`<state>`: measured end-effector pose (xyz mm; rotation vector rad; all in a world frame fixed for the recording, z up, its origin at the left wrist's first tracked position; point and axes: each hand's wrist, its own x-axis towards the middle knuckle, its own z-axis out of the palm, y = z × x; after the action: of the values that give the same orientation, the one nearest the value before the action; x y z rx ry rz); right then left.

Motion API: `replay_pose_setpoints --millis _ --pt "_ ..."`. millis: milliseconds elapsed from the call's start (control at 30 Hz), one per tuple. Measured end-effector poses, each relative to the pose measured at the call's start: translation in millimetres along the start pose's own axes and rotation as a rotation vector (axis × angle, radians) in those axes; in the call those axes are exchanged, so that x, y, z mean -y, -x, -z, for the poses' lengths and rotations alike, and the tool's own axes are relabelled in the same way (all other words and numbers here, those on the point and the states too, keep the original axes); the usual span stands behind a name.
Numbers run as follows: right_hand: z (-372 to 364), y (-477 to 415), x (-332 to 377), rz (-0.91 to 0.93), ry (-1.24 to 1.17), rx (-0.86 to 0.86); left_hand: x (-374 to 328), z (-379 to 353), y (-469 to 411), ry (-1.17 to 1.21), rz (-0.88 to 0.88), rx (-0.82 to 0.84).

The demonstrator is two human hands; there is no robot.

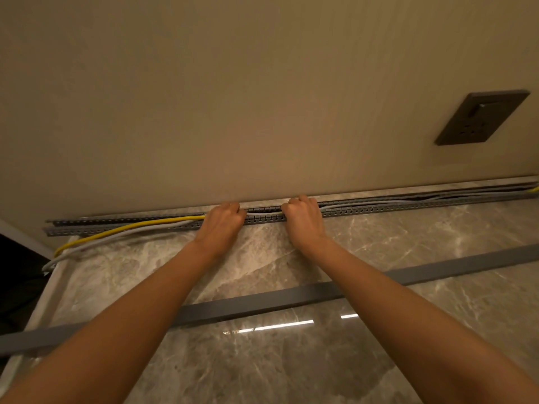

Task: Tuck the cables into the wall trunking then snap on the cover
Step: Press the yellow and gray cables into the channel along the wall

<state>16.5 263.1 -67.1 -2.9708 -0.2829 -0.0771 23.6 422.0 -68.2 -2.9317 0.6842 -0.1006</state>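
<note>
A grey slotted trunking (264,218) runs along the foot of the beige wall on a marble counter. A yellow cable (131,228) and a grey cable (116,237) leave it on the left and hang over the counter's left edge. To the right, the cables (379,204) lie inside the channel. My left hand (221,225) and my right hand (304,218) rest on the trunking, fingers curled over the cables, a short stretch of channel between them. The long grey cover (262,304) lies loose across the counter, under my forearms.
A dark wall socket (481,118) sits on the wall at upper right. The marble counter (408,243) ends at the left edge, with a dark drop (17,275) beyond. Ceiling light glares on the marble near me.
</note>
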Motion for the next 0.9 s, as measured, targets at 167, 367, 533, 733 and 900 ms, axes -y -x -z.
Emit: replay_pose_setpoints --millis 167,367,533,733,900 --pt "3 -4 -8 0.006 -0.015 0.039 -6 1 7 -0.118 0.006 -0.04" --pt "9 -2 -27 0.099 0.115 -0.024 -9 -3 3 -0.227 0.021 0.003" --pt "11 2 -41 0.063 0.086 0.135 -17 2 -6 -0.139 0.123 0.09" --pt "11 -3 -37 0.047 0.06 0.131 -17 4 -18 0.09 0.341 0.205" --pt "7 7 -40 0.056 0.022 0.118 -14 -1 -6 0.142 0.287 0.125"
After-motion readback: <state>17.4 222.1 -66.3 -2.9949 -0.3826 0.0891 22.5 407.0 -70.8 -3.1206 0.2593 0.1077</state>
